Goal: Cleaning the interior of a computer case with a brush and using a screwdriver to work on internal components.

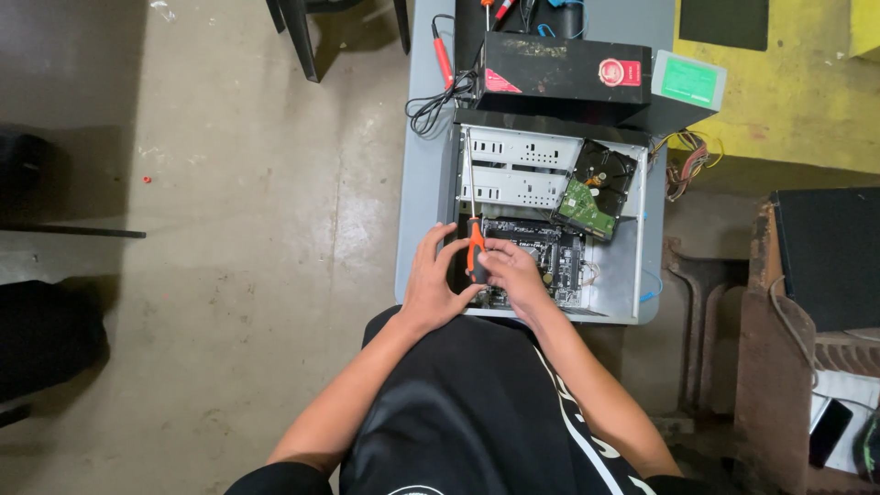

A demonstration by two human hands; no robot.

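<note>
An open computer case (616,275) lies flat on a small grey table (420,192) in front of me. Inside it sits a black motherboard (555,252). A screwdriver (474,246) with an orange and black handle and a long thin shaft lies over the case's near left corner. My left hand (433,280) rests on the case edge with its fingers against the handle. My right hand (515,275) curls around the handle from the right, over the motherboard. A hard drive (596,192) with its green circuit board up leans in the case's far right part.
A black box (564,69) with a red seal lies at the table's far end, beside a grey power supply (689,82) trailing coloured wires (687,165). Red-handled tools (443,55) and black cables lie at the far left. Chair legs (298,37) stand on the concrete floor. A yellow surface (788,101) is at right.
</note>
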